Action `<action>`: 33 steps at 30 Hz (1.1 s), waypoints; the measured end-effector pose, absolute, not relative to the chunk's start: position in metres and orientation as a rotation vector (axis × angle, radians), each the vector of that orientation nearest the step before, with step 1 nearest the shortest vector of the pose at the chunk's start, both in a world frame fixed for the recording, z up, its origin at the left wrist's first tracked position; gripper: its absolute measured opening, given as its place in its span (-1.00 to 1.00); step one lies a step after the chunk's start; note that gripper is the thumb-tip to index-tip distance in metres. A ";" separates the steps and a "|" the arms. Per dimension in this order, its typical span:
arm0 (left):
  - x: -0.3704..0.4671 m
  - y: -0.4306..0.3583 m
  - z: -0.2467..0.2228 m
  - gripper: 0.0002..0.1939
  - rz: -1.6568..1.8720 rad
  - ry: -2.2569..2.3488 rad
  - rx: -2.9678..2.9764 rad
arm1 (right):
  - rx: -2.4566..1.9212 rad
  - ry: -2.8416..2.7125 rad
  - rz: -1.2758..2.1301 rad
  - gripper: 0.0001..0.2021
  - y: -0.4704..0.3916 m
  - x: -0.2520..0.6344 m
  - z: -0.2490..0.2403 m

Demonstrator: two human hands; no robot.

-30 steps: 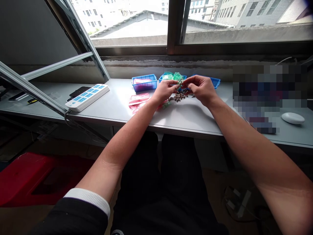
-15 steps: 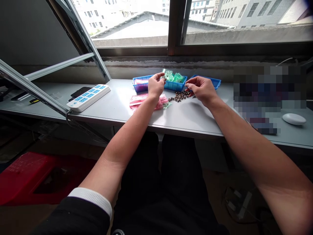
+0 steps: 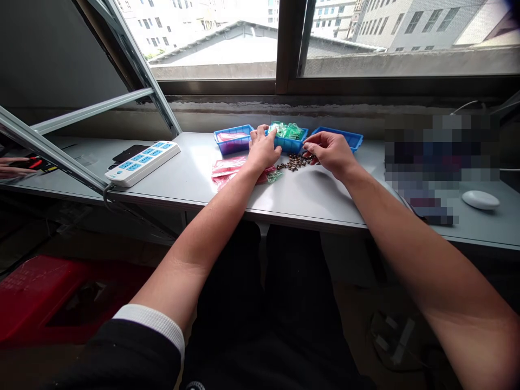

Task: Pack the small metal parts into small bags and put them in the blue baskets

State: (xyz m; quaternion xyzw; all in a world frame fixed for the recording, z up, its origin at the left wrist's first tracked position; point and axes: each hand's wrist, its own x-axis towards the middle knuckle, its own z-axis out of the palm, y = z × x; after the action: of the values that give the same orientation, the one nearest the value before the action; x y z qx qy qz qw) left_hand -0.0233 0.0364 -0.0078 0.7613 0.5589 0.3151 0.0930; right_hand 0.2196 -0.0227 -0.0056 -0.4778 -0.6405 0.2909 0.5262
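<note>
My left hand (image 3: 263, 147) is spread with fingers apart, over the left end of a blue tray (image 3: 289, 146) that holds small clear-and-green plastic bags (image 3: 287, 130). Nothing shows in its grasp. My right hand (image 3: 331, 151) pinches thumb and fingertips together at the right edge of a pile of small bronze-coloured metal pieces (image 3: 296, 162); whatever sits in the pinch is too small to make out. Pink plastic bags (image 3: 228, 167) lie on the table, partly under my left forearm, with one small green bag (image 3: 275, 177) beside them.
Another blue tray (image 3: 233, 145) with pink bags stands left; a third blue tray (image 3: 356, 142) is behind my right hand. A white power strip (image 3: 144, 164), metal frame (image 3: 93, 111) and another person's hand (image 3: 14, 169) are at left. A white mouse (image 3: 480, 200) lies right.
My left hand has lowered and spread its fingers; the small green bag at its fingertips is now out of them. My right hand has dipped toward the metal pieces. Another person's hand has appeared far left.
</note>
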 end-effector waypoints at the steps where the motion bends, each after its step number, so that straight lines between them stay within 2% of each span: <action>1: -0.024 0.036 -0.008 -0.10 0.951 1.648 2.262 | -1.148 -1.532 0.692 -0.87 -0.023 0.220 -0.006; 5: -0.024 0.035 -0.009 -0.13 0.945 1.639 2.296 | -1.183 -1.591 0.580 -0.86 -0.024 0.223 -0.007; 10: -0.024 0.029 -0.007 -0.01 0.836 1.664 2.338 | -1.151 -1.881 0.320 -0.90 -0.025 0.225 -0.011; 14: -0.023 0.025 -0.008 -0.02 0.786 1.688 2.383 | -1.059 -2.076 0.318 -0.68 -0.021 0.222 -0.018; 17: -0.023 0.022 -0.007 -0.07 0.803 1.700 2.364 | -1.073 -2.150 0.310 -0.68 -0.017 0.222 -0.024; 20: -0.023 0.018 -0.004 -0.13 0.845 1.686 2.324 | -1.054 -2.156 0.273 -0.77 -0.015 0.223 -0.025; 28: -0.015 0.019 -0.010 -0.49 1.174 1.416 2.394 | -1.117 -2.170 0.256 -0.73 -0.022 0.224 -0.012; 31: -0.006 0.025 -0.016 -0.64 1.294 1.239 2.433 | -1.135 -2.138 0.238 -0.80 -0.022 0.224 -0.012; 33: -0.001 0.025 -0.018 -0.66 1.319 1.134 2.431 | -1.149 -2.075 0.231 -0.85 -0.022 0.224 -0.013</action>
State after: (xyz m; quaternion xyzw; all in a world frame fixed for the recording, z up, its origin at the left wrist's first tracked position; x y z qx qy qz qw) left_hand -0.0015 0.0251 -0.0179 0.8109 0.3784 0.4399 0.0760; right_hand 0.2241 -0.0220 -0.0134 -0.4479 -0.8089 0.0901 0.3701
